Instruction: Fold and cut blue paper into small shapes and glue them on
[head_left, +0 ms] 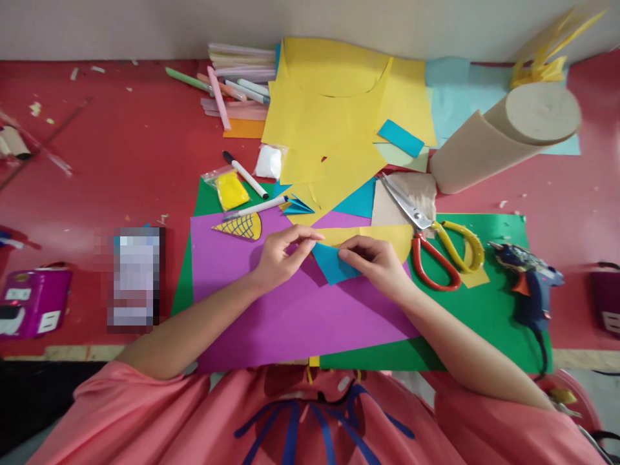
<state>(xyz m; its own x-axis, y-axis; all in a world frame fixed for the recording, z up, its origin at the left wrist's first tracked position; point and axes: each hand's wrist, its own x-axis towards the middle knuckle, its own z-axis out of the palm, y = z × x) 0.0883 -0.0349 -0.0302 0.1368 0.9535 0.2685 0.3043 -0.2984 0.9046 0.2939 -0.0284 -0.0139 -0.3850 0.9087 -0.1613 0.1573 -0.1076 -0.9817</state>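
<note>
Between my two hands is a small piece of blue paper (pixel 332 266), held over a purple sheet (pixel 290 316). My left hand (pixel 287 255) pinches its upper left corner between thumb and fingers. On the right side of the paper, my right hand (pixel 371 258) grips the edge with thumb and forefinger. Left of my left hand lies a yellow paper cone shape (pixel 242 227) with dark grid lines. A folded blue paper piece (pixel 298 206) rests just beyond my left hand. Scissors (pixel 423 223) with red and yellow handles lie to the right of my right hand.
Yellow sheets (pixel 334 71) spread across the back. A brown paper roll (pixel 504 139) leans at back right. The glue gun (pixel 531 287) lies on a green sheet (pixel 484 349). Markers (pixel 247 175), a yellow clay packet (pixel 231 190), a white packet (pixel 268 161) and a phone (pixel 135 278) lie leftward.
</note>
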